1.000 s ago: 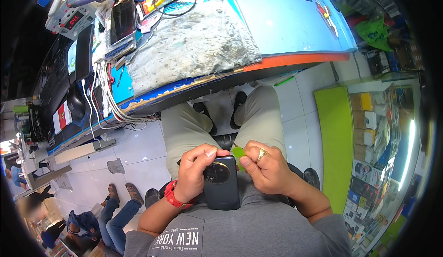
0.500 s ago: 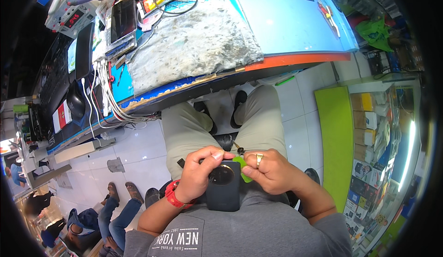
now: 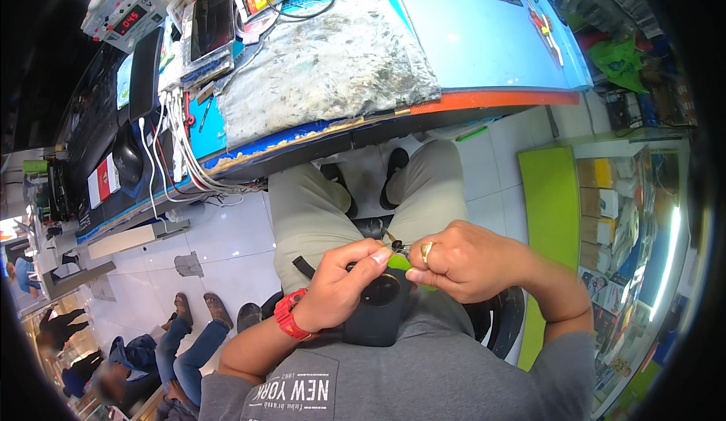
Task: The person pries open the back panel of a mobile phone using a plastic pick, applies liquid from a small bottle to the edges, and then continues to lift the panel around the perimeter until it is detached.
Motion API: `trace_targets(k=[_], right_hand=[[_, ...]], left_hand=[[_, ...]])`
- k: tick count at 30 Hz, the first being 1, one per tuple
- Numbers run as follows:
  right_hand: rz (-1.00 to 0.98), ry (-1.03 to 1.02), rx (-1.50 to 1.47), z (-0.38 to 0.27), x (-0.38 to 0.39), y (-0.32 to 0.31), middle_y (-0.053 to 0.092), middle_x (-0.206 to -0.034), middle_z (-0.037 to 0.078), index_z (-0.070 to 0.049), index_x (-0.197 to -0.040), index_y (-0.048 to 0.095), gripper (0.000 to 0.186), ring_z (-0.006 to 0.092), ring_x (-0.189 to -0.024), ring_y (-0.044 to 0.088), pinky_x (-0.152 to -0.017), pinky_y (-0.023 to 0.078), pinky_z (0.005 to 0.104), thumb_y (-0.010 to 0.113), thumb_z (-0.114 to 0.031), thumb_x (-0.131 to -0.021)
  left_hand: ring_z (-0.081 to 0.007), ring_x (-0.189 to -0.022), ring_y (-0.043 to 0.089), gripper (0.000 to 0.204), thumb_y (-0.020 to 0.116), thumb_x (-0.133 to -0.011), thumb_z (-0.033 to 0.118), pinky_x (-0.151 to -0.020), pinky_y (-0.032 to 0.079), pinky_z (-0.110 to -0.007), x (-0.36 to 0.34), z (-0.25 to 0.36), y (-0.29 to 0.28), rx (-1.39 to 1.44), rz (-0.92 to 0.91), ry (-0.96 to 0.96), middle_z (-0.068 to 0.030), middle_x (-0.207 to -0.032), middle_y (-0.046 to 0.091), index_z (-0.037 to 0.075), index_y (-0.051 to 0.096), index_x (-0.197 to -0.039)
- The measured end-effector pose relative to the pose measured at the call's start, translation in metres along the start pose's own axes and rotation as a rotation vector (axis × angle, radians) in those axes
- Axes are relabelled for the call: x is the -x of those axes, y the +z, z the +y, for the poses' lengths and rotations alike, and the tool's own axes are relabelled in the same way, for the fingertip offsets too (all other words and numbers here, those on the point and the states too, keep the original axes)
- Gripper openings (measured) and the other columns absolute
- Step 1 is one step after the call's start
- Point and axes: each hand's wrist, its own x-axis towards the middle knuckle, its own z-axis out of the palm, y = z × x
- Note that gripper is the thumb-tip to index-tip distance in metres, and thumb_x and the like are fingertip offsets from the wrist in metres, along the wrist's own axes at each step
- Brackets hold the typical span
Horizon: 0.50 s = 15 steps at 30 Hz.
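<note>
A dark smartphone with a large round camera ring stands tilted against my grey shirt, its back facing up at me. My left hand is closed round its left side and upper edge, thumb along the top. Beside that edge, my right hand pinches a flat bright green piece between thumb and curled fingers. The green piece lies against the phone's top right corner, partly covered by my fingers. A small dark and brass-coloured item shows just beyond my fingertips; its kind is unclear.
Ahead is a workbench with a stained grey mat, a light blue mat, tools and white cables. A power supply stands far left. At right is a glass display case. Another person's legs show lower left.
My right hand has rolled over and moved slightly up and right, its elbow lifting outward. The phone and my left hand have shifted a little right. Both grips have stayed.
</note>
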Motion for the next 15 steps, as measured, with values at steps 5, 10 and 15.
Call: trace_targets(k=[5,10,15], right_hand=[[-0.167,-0.049,0.065,-0.002,-0.014,-0.017,0.063,-0.069,0.017,-0.001,-0.078,0.062,0.03,0.0402,-0.068,0.063,-0.066,0.049,0.0489,0.056,-0.02,-0.1],[-0.24,-0.026,0.101,-0.008,-0.025,-0.026,0.061,-0.068,0.016,-0.001,-0.074,0.059,0.034,0.0404,-0.068,0.062,-0.064,0.048,0.0487,0.058,-0.021,-0.1],[-0.156,-0.152,0.091,-0.013,-0.02,-0.02,0.059,-0.07,0.012,-0.003,-0.074,0.055,0.032,0.0367,-0.061,0.06,-0.055,0.047,0.0454,0.062,-0.022,-0.099]], left_hand=[[-0.017,-0.089,0.065,0.052,0.033,-0.112,0.039,-0.082,0.052,-0.029,-0.003,-0.013,0.007,0.275,-0.073,0.15,-0.0101,-0.102,0.063,-0.005,0.06,-0.106],[-0.0238,-0.098,0.07,0.067,0.021,-0.11,0.051,-0.088,0.058,-0.034,-0.003,-0.004,0.011,0.418,-0.103,0.03,-0.012,-0.103,0.063,-0.003,0.06,-0.106],[-0.029,-0.105,0.069,0.074,0.022,-0.106,0.061,-0.091,0.058,-0.041,0.005,0.002,0.012,0.145,-0.216,0.075,-0.0189,-0.115,0.065,-0.004,0.058,-0.107]])
